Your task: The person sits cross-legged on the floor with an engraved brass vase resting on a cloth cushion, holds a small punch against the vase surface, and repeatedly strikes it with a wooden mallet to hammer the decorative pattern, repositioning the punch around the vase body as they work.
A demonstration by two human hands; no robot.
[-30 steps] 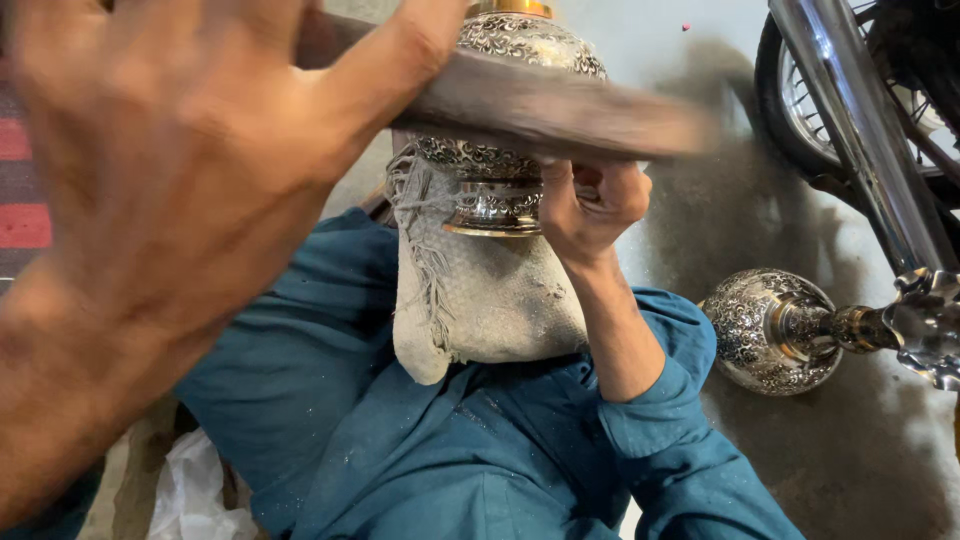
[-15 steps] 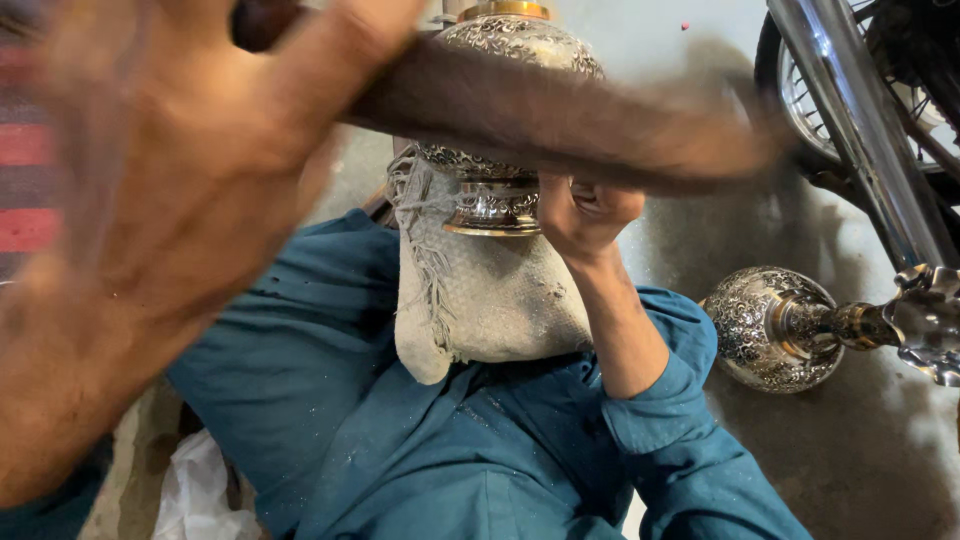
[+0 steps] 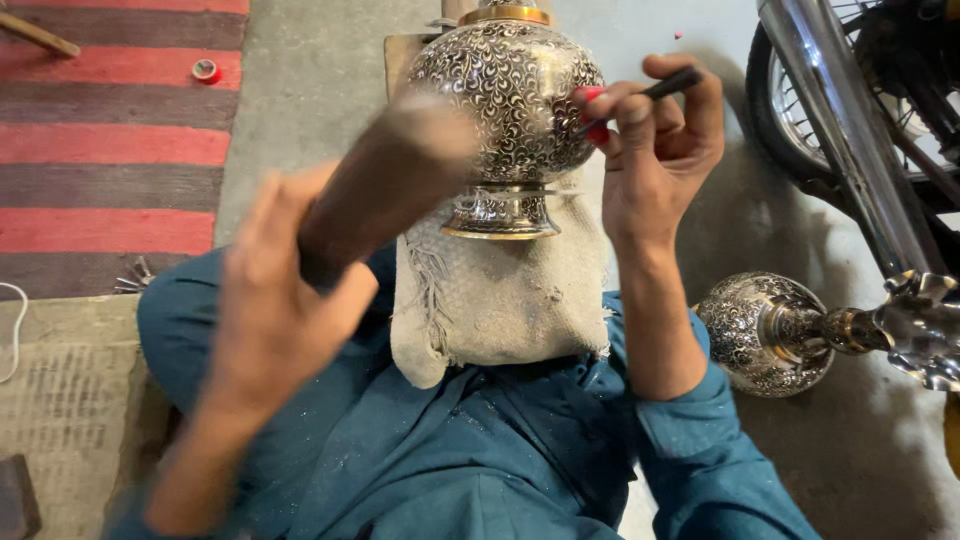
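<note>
An engraved silver metal vase (image 3: 505, 105) with a round body rests on a pale cloth pad (image 3: 500, 295) on my lap. My left hand (image 3: 275, 300) grips a thick brown wooden mallet (image 3: 385, 185), blurred by motion, just left of the vase. To the right of the vase, my right hand (image 3: 655, 150) pinches a thin dark chisel (image 3: 655, 90) with a red-wrapped tip against the vase's side. I wear teal clothing.
A second engraved vase (image 3: 765, 335) with a flared neck lies on the concrete floor at right. A motorbike's wheel and chrome exhaust (image 3: 850, 130) stand at upper right. A red striped rug (image 3: 110, 150) covers the floor at left, with a small red cap (image 3: 205, 70) on it.
The mallet and my left hand have dropped from high across the view to beside the vase. My right hand with the chisel has come into full view on the vase's side.
</note>
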